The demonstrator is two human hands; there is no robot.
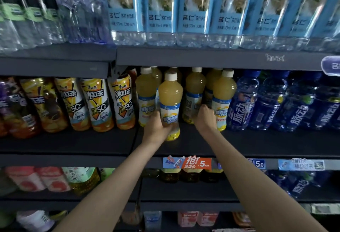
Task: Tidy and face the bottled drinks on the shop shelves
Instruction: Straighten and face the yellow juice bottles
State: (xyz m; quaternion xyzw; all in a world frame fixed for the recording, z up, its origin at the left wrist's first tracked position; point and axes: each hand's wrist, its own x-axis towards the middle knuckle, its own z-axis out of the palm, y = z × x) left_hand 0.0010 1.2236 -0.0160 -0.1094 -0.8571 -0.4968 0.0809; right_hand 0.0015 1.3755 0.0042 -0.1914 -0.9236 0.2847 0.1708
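Far left on the middle shelf [73, 143], iced tea bottles [99, 103] stand in a row, orange and white labels facing out, set back from the front edge. Moving in, a cluster of yellow juice bottles [195, 92] with white caps fills the centre bay. The left hand [156, 127] grips one yellow juice bottle [170, 103] around its lower label, fingers wrapped round it; that bottle stands upright, forward of its neighbours, its base near the shelf's front. Next over, the right hand [205, 116] reaches between two juice bottles further back, knuckles toward us, fingers curled against the front-right juice bottle [223, 99]; whether it truly grasps it, I cannot tell. Right again, blue drink bottles [276, 103] line up. Above, pale blue-labelled water bottles [160, 7] crowd the top shelf. Below the juice, an orange price tag [196, 162] sits on the shelf rail.
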